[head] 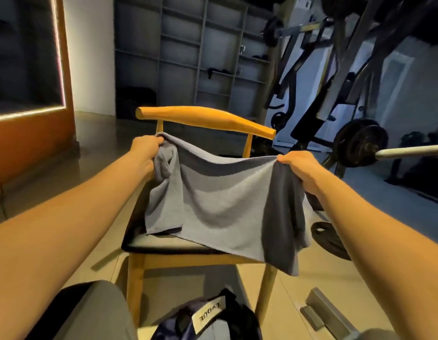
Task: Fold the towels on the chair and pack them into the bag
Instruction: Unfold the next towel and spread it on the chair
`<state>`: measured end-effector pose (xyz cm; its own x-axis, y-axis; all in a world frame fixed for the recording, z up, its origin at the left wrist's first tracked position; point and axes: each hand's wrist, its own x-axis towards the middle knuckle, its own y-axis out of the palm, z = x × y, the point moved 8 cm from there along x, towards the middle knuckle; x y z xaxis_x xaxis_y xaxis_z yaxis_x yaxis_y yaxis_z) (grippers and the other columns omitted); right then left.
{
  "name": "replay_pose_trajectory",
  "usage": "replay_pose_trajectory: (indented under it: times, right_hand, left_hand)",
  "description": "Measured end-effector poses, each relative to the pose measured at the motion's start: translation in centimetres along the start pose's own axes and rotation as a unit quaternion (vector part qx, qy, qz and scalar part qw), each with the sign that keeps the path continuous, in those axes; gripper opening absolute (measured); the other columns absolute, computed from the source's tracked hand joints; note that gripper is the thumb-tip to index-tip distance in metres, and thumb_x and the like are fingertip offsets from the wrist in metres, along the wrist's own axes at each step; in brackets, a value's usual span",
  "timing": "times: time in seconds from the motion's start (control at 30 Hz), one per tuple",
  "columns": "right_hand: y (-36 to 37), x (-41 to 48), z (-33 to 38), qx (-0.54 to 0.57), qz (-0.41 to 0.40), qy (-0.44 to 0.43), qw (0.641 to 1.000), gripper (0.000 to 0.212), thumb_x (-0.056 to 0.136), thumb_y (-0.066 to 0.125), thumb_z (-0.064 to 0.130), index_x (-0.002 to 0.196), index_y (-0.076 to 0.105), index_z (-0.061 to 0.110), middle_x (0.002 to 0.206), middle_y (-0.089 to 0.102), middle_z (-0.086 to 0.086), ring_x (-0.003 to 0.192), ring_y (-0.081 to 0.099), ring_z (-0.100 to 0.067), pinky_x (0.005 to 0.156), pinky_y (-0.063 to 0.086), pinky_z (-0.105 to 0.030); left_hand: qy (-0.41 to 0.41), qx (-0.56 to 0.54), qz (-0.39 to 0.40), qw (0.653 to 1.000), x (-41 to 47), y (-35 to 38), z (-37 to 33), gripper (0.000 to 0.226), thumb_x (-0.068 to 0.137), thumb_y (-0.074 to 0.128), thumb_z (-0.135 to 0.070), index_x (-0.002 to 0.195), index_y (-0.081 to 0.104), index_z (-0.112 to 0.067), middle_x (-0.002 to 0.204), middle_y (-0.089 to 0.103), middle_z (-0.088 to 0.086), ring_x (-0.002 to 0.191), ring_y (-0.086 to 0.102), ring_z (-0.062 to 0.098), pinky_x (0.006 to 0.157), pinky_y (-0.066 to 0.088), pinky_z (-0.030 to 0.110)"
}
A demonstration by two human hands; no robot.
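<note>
Chair seat [159, 244] mostly hidden by towel [213, 200]; bag [213, 322] cut off.

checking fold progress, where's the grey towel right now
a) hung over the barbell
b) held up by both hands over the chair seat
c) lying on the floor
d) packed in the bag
b: the left hand and right hand each pinch a top corner of the grey towel, which hangs spread over the chair.

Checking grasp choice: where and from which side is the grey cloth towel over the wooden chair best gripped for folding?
The two top corners of the grey cloth towel, pinched from the near side, as the left hand and right hand do. It hangs from that edge, its lower part lying on the yellow wooden chair, so those corners likely spread it best.
</note>
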<state>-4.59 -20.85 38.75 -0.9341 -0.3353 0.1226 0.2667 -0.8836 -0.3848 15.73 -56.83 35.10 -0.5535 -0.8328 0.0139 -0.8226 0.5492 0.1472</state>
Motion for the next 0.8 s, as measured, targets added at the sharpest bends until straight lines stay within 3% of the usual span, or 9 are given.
replay_pose_trajectory:
  times: [0.1, 0.2, 0.27, 0.33, 0.47, 0.57, 0.63, 0.73, 0.8]
  right_hand:
    - [-0.3, 2.0, 4.3, 0.022, -0.082, -0.102, 0.991, 0.017, 0.095, 0.060, 0.013, 0.079, 0.065, 0.012, 0.078, 0.059, -0.011, 0.075, 0.054, -0.023, 0.063, 0.043, -0.029]
    - [-0.7, 1.1, 9.0, 0.050, -0.136, -0.257, 0.955, 0.016, 0.100, 0.055, 0.013, 0.091, 0.068, 0.009, 0.078, 0.059, 0.001, 0.069, 0.054, -0.005, 0.059, 0.044, -0.013]
    - [0.3, -0.5, 10.4, 0.026, -0.111, -0.345, 0.932, 0.017, 0.100, 0.058, 0.013, 0.089, 0.070, 0.007, 0.079, 0.063, 0.005, 0.066, 0.056, 0.004, 0.061, 0.045, -0.008]
    - [2.7, -1.0, 9.0, -0.020, -0.026, -0.369, 0.929, 0.021, 0.096, 0.063, 0.012, 0.078, 0.070, 0.004, 0.070, 0.062, 0.004, 0.062, 0.054, -0.002, 0.061, 0.046, -0.020]
    - [10.4, -0.9, 0.6, -0.175, 0.146, -0.333, 0.915, 0.033, 0.087, 0.066, 0.017, 0.059, 0.058, 0.004, 0.056, 0.051, -0.007, 0.054, 0.042, -0.014, 0.057, 0.040, -0.037]
    - [14.3, -0.7, -6.2, -0.233, 0.262, -0.221, 0.910, 0.024, 0.091, 0.067, 0.019, 0.071, 0.073, 0.008, 0.071, 0.066, -0.013, 0.062, 0.052, -0.012, 0.066, 0.049, -0.035]
    - [14.4, -1.1, -8.8, -0.218, 0.324, -0.149, 0.909, 0.019, 0.094, 0.068, 0.015, 0.078, 0.076, 0.010, 0.088, 0.071, -0.020, 0.074, 0.060, -0.015, 0.074, 0.054, -0.033]
    - [10.9, 0.2, -10.2, -0.119, 0.264, -0.074, 0.954, 0.020, 0.097, 0.062, 0.006, 0.080, 0.071, 0.001, 0.082, 0.066, -0.027, 0.076, 0.061, -0.025, 0.074, 0.055, -0.038]
    - [7.7, 1.4, -11.6, -0.133, 0.178, -0.010, 0.975, 0.022, 0.098, 0.060, 0.009, 0.081, 0.068, 0.000, 0.069, 0.063, -0.019, 0.068, 0.061, -0.028, 0.065, 0.054, -0.037]
  left_hand:
    - [0.090, -0.032, -0.013, 0.995, -0.4, 1.0, -3.7, 0.028, 0.103, 0.056, -0.015, 0.128, 0.065, -0.008, 0.128, 0.066, 0.016, 0.121, 0.063, 0.033, 0.100, 0.053, 0.041]
    - [0.179, -0.066, -0.011, 0.982, -1.3, 2.1, -7.1, 0.018, 0.100, 0.054, -0.007, 0.099, 0.069, -0.017, 0.108, 0.070, 0.012, 0.109, 0.066, 0.028, 0.097, 0.055, 0.039]
    - [0.221, -0.015, 0.030, 0.975, -2.6, 3.3, -7.8, 0.023, 0.099, 0.050, -0.002, 0.094, 0.067, -0.016, 0.095, 0.068, 0.004, 0.095, 0.064, 0.019, 0.079, 0.054, 0.023]
    - [0.248, 0.093, 0.082, 0.961, -4.1, 4.7, -6.3, 0.022, 0.100, 0.050, -0.004, 0.099, 0.070, -0.012, 0.093, 0.070, 0.002, 0.089, 0.064, 0.012, 0.071, 0.051, 0.018]
    - [0.237, 0.319, 0.226, 0.889, -5.8, 8.3, 2.5, 0.028, 0.094, 0.059, -0.005, 0.088, 0.077, -0.025, 0.087, 0.076, -0.006, 0.088, 0.069, 0.010, 0.082, 0.056, 0.029]
    - [0.229, 0.434, 0.236, 0.839, -5.8, 9.3, 8.8, 0.026, 0.093, 0.063, -0.009, 0.087, 0.076, -0.031, 0.091, 0.075, -0.007, 0.090, 0.068, 0.012, 0.089, 0.055, 0.036]
    - [0.218, 0.433, 0.240, 0.841, -5.9, 8.9, 11.0, 0.020, 0.093, 0.067, -0.012, 0.097, 0.077, -0.028, 0.096, 0.075, -0.007, 0.090, 0.067, 0.009, 0.088, 0.054, 0.034]
    - [0.167, 0.435, 0.310, 0.829, -6.7, 7.6, 13.3, 0.036, 0.087, 0.076, -0.017, 0.117, 0.064, -0.035, 0.103, 0.070, -0.009, 0.076, 0.063, 0.000, 0.072, 0.050, 0.017]
    - [0.175, 0.519, 0.336, 0.767, -7.1, 6.5, 13.9, 0.054, 0.082, 0.079, -0.025, 0.124, 0.051, -0.044, 0.108, 0.063, -0.020, 0.082, 0.059, -0.006, 0.070, 0.046, 0.015]
